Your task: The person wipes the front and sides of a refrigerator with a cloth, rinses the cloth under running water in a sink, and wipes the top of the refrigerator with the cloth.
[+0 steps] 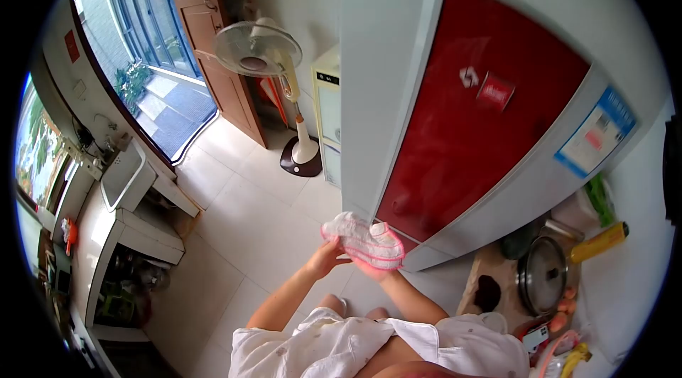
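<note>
Pale tiled floor (pixel 249 214), standing fan (pixel 284 79) on its dark round base, red-fronted fridge (pixel 469 115) standing on the tiles, bench (pixel 490 271) at right carrying lidded pot (pixel 543 275), yellow bottle (pixel 599 241), dark patch on its board

The cloth (pixel 364 239) that both hands are holding is showing white with a pink edge. The refrigerator (pixel 476 115) behind it is showing a deep red door inside a pale grey frame, and a blue and white label (pixel 595 133) is sitting on its side. The standing fan (pixel 259 51) is looking white on a dark brown base. The floor tiles (pixel 241 214) are appearing cream. The person's shirt (pixel 334 346) is appearing white with small brown spots. The bottle (pixel 599 242) near the pot is showing yellow.
</note>
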The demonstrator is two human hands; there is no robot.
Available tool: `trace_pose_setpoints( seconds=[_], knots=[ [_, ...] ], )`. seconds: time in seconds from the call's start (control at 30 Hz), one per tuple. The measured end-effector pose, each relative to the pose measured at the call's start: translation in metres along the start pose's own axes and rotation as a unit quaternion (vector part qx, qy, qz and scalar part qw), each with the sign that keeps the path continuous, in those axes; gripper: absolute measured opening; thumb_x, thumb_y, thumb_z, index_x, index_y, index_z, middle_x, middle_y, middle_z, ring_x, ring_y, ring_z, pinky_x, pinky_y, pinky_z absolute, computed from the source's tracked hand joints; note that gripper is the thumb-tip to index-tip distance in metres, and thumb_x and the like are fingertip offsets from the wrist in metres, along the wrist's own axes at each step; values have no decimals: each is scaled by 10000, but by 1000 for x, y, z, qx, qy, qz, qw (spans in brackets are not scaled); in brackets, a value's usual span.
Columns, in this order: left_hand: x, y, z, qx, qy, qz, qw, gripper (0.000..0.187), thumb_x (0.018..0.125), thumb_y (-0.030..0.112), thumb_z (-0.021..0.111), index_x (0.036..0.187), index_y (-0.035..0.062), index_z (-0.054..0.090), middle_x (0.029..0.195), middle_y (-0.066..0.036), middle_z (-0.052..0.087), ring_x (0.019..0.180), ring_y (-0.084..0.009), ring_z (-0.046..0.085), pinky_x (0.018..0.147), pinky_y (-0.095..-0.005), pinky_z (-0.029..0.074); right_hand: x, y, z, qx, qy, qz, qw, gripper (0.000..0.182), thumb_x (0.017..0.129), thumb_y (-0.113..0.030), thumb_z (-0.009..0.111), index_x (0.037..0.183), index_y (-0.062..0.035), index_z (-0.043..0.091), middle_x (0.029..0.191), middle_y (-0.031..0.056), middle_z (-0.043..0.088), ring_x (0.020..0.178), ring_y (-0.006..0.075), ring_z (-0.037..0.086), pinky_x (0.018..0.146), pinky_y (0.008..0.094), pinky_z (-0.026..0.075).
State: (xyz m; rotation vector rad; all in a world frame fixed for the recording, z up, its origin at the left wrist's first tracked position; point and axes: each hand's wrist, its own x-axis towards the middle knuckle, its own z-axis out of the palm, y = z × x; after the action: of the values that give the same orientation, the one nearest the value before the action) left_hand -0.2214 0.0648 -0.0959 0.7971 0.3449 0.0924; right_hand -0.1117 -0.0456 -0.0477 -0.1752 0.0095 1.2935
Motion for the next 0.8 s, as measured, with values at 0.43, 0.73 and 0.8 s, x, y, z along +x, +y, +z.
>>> trace_pose_setpoints(
  seconds=[0.43, 0.73, 0.8],
  knots=[
    [-46, 139, -32, -113, 29, 257, 959, 327, 852, 251, 460, 1118, 60, 475, 1051, -47, 558, 979, -196, 517, 834, -365, 395, 64, 32, 77, -56, 25, 65, 996, 748, 786, -587, 361, 1281, -30, 301, 1311, 167, 322, 1210, 314, 308, 1010, 475, 190],
    [-49, 238, -126, 169, 155, 209, 951, 216, 829, 115, 486, 1002, -11, 521, 1017, -56, 566, 900, -181, 551, 754, -297, 437, 152, 101, 87, -79, 25, 9, 997, 599, 809, -460, 426, 1293, -126, 307, 1310, 84, 349, 1196, 262, 334, 988, 439, 238],
    [-38, 249, -135, 346, 193, 192, 898, 237, 802, 126, 509, 970, -41, 530, 1041, -98, 560, 926, -247, 545, 775, -316, 429, 161, 108, 89, -59, 20, -13, 998, 586, 816, -458, 418, 1291, -132, 311, 1309, 79, 351, 1194, 261, 337, 984, 438, 246]
  ],
)
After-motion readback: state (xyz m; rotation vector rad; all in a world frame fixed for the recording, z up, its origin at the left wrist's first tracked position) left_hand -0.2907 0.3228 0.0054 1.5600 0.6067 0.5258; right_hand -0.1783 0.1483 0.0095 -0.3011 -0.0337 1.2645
